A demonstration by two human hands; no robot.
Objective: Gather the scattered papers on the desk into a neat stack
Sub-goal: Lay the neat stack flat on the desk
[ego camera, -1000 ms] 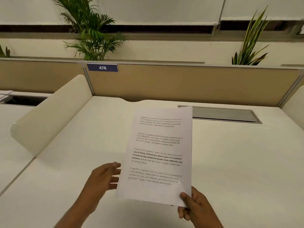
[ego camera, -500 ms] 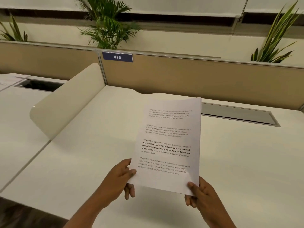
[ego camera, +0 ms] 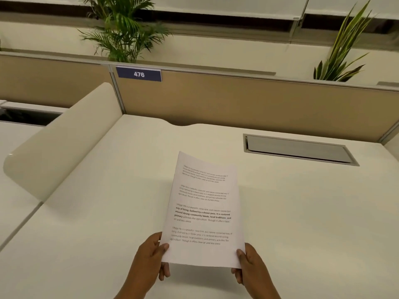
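A set of white printed papers (ego camera: 205, 210) is held above the white desk (ego camera: 108, 212), sloping away from me with the text facing up. My left hand (ego camera: 151, 260) pinches the bottom left corner, thumb on top. My right hand (ego camera: 250, 266) grips the bottom right corner the same way. I cannot tell how many sheets are in the set. No other loose papers show on the desk.
A closed grey cable hatch (ego camera: 298, 149) lies in the desk at the back right. A curved cream side screen (ego camera: 62, 139) rises on the left. A tan partition (ego camera: 248, 104) with a blue "476" sign (ego camera: 138, 74) closes the back, plants behind it.
My left hand moved from open beside the papers to gripping their bottom left corner. The papers dropped lower and tilted flatter toward the desk.
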